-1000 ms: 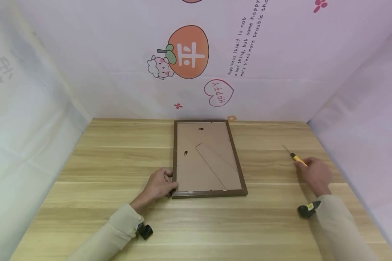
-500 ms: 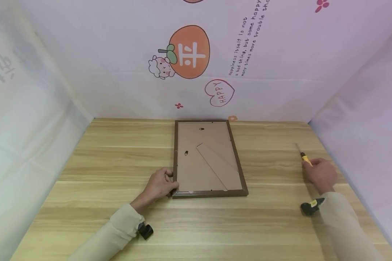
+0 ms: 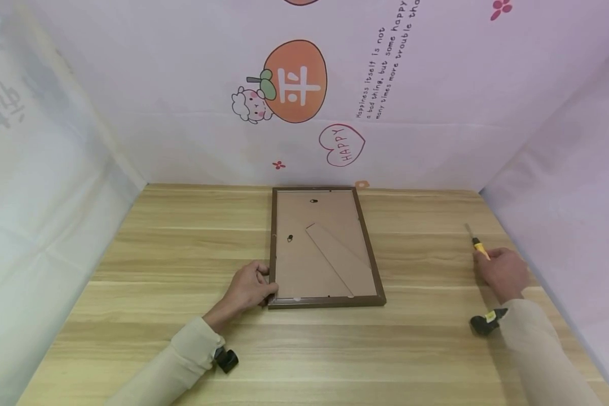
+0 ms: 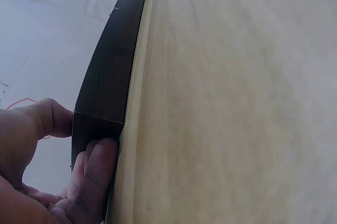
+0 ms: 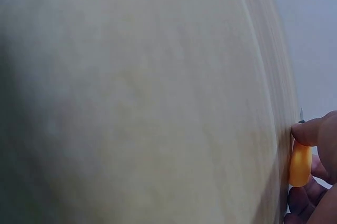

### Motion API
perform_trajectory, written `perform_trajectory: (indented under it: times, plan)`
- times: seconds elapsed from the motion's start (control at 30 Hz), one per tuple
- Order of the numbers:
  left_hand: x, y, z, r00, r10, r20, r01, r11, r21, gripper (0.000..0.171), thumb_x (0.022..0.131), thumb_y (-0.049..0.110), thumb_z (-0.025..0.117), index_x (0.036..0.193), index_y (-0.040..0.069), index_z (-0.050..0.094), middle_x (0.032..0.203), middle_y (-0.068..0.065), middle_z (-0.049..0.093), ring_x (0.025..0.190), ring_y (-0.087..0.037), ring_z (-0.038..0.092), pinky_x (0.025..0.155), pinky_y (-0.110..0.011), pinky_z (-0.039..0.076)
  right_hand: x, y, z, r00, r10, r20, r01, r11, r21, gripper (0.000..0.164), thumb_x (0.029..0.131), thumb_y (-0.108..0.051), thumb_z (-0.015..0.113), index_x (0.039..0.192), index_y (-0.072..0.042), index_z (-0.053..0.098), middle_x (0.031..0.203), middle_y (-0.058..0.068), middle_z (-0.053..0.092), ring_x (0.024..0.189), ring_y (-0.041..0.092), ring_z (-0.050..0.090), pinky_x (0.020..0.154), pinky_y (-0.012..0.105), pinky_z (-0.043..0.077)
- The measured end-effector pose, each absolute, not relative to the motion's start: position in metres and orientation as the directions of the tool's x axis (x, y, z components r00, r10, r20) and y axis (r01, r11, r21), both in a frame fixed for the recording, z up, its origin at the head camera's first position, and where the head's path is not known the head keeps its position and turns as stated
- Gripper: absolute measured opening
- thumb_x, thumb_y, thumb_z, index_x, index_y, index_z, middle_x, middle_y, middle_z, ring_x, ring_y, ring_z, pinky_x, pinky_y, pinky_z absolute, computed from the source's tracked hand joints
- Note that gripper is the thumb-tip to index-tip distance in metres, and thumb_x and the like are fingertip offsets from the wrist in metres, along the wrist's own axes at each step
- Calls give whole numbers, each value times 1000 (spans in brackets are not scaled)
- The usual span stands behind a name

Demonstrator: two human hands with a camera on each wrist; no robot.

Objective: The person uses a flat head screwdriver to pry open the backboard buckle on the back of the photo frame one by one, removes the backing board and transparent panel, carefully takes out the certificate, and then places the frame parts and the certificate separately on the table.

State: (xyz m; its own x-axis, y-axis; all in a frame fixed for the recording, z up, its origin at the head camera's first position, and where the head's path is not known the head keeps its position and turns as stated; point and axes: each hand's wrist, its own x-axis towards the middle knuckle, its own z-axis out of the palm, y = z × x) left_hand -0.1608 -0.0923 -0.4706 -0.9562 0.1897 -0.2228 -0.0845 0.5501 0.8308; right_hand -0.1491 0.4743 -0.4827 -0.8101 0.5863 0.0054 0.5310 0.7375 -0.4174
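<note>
A brown picture frame point(image 3: 296, 268) lies back side up on the wooden table, its folded stand leg point(image 3: 342, 256) flat against the tan backing. Holding its near left corner is my left hand point(image 3: 247, 286), thumb on the upper edge. In the left wrist view the curled fingers point(image 4: 97, 169) press the dark side of the frame point(image 4: 113, 61). Over at the right, my right hand point(image 3: 503, 273) grips a yellow-handled screwdriver point(image 3: 479, 246), shaft pointing away. The right wrist view shows its orange-yellow handle point(image 5: 300, 165) between thumb and fingers, close to the table surface.
The wooden table point(image 3: 193, 225) meets a printed white cloth wall point(image 3: 198, 146) behind the frame. Plain cloth walls stand left point(image 3: 45, 186) and right point(image 3: 578, 186), the right one near my right hand. Two small black hangers, including one hanger point(image 3: 290, 238), sit on the backing.
My right hand has shifted to the right with the screwdriver, away from the frame. The left hand and the picture frame have stayed in place.
</note>
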Motion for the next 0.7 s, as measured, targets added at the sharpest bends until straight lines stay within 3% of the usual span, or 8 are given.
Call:
perform_trajectory:
  times: [0.27,0.47,0.7]
  plan:
    - [-161,-92,-471,-956,189,-226,-86,556,827,40,79,9,71,116,-2,58,71,-4,66,53,-14,62,51,-26,54,-146,471,-481,-816,578,-13,529,738,-419,65,94,-53,53,123,5,61,124,30,61,105,49,58,66,44,43]
    - [-161,-93,-471,-954,193,-228,-86,555,827,41,79,8,71,116,-2,58,72,-5,66,54,-14,63,51,-27,55,-142,465,-480,-797,604,-12,541,705,-460,72,94,-55,48,129,7,55,130,31,58,112,50,54,81,53,42]
    - [-161,-93,-470,-953,200,-227,-80,556,827,41,79,9,71,117,-2,58,72,-4,67,53,-13,63,53,-26,55,-142,446,-472,-754,649,104,510,677,-531,61,94,-46,52,130,2,57,124,28,63,109,45,57,84,51,40]
